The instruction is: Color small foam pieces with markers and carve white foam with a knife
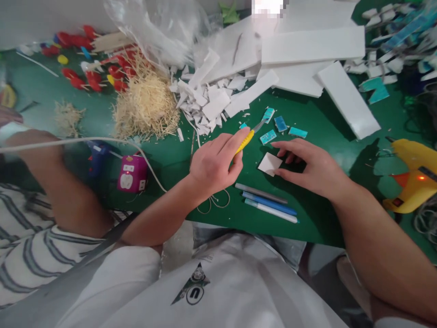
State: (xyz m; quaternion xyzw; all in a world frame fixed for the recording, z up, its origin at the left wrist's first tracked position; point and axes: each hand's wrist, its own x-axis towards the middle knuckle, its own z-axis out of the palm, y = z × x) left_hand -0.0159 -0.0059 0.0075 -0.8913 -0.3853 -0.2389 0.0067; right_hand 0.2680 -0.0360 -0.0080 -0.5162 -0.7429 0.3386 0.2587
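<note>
Yellow plastic, by the look of it, forms the handle of the craft knife (245, 142), which is gripped in the left hand (215, 161) with the fingers curled firmly round it and the index finger laid along it toward the blade. The blade is pointed forward, away from the body, and its tip is seen at a small blue-painted piece (269, 112); whether the two touch cannot be told. On the green table (317, 221), the white square (269, 164) is laid flat between the hands. Beside it, the right hand (309, 166) is held with thumb and fingers parted; the thumb appears to be set against the square's edge, while the fingertips are poised near its far corner, and no full pinch is seen. If the square is to be cut, it is best pressed flat, with fingertips placed well clear of the blade's line. Light, repeated strokes should be preferred to one hard push, since foam-like board is easily crushed or torn. A free path should also be left past the three pens (269, 204) lying just on the body side of the square, and the glue gun (414, 173), its light lit, should be treated as hot.
</note>
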